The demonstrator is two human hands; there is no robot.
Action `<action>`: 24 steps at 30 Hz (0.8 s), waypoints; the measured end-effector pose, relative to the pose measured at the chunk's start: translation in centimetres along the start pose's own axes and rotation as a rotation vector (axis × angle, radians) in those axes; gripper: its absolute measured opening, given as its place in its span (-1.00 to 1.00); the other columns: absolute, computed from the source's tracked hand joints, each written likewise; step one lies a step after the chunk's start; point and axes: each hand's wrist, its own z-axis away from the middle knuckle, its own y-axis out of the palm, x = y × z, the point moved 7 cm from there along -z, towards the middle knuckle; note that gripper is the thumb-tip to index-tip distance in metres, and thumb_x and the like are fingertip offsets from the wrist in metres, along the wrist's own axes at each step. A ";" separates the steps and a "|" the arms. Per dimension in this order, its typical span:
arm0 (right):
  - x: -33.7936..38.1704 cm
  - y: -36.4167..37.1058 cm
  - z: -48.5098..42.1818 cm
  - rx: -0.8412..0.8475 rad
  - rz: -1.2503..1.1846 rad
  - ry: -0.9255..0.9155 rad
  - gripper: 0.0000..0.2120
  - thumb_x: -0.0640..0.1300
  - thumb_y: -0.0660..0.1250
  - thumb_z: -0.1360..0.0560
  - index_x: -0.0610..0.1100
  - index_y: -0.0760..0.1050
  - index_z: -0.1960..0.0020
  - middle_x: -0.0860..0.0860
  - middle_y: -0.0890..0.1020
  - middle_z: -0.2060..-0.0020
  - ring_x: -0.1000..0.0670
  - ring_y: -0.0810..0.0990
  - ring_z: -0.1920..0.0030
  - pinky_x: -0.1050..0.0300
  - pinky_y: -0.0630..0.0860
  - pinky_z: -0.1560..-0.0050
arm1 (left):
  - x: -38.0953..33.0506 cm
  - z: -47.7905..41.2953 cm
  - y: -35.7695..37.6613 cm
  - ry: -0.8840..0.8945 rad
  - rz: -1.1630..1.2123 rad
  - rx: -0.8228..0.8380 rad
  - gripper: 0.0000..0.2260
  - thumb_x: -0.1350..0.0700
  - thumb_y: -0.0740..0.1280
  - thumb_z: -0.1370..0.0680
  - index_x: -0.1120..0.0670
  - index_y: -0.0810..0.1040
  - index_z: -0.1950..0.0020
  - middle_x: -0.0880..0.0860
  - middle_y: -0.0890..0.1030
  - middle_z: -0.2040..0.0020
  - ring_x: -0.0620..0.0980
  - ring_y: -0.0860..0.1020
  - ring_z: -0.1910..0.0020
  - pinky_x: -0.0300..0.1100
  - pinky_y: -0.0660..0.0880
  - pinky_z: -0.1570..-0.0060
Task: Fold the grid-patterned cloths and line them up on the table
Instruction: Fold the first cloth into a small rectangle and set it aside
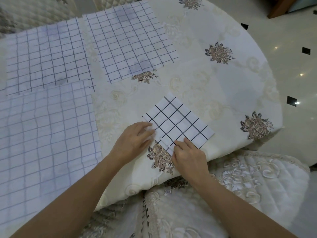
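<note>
The folded grid-patterned cloth (178, 121) lies on the tabletop (223, 86), directly under and just ahead of both hands, turned at a slant. The tabletop is covered with a cream floral tablecloth (197, 74).

The left hand (133, 140) rests with nearly straight fingers flat on the cloth's left corner. The right hand (188, 153) sits at its near edge, where the layers lie slightly staggered. Its fingertips touch that edge, but whether they pinch it cannot be told. The hands are close together, not touching.

Three more grid cloths lie spread flat:
- the near spread cloth (44, 138), left of the left forearm
- the far-left spread cloth (46, 55), beyond it and overlapping it
- the far spread cloth (130, 42), ahead of the left hand

A quilted chair cushion (240, 186) lies below the right wrist.
</note>
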 end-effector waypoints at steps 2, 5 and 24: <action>0.2 -0.1 -0.1 -0.012 -0.008 -0.001 -0.85 -0.29 0.43 -0.31 -0.12 0.51 0.36 0.01 0.69 0.18 -0.12 0.68 -0.03 0.13 0.48 0.52 | -1.5 1.1 0.5 0.085 0.008 0.037 -0.75 0.08 0.31 -0.64 0.15 0.60 -0.26 0.16 0.56 -0.30 0.15 0.54 -0.25 0.07 0.51 -0.19; 0.1 -0.1 -0.1 -0.046 -0.006 -0.001 -0.87 -0.31 0.41 -0.30 -0.12 0.54 0.33 0.00 0.67 0.22 -0.09 0.67 0.03 0.12 0.51 0.42 | -2.3 2.7 1.5 0.110 -0.025 0.157 -0.67 0.01 0.18 -0.69 0.11 0.53 -0.37 0.14 0.51 -0.37 0.13 0.48 -0.34 0.07 0.45 -0.31; 0.6 -0.3 0.5 -0.056 -0.096 -0.094 -0.92 -0.19 0.32 -0.42 -0.15 0.56 0.22 -0.02 0.63 0.14 -0.08 0.56 0.11 0.07 0.52 0.30 | -3.1 1.5 -0.4 -0.062 -0.080 -0.005 -0.79 0.12 0.23 -0.61 0.15 0.60 -0.13 0.10 0.60 -0.14 0.11 0.55 -0.11 -0.01 0.45 -0.15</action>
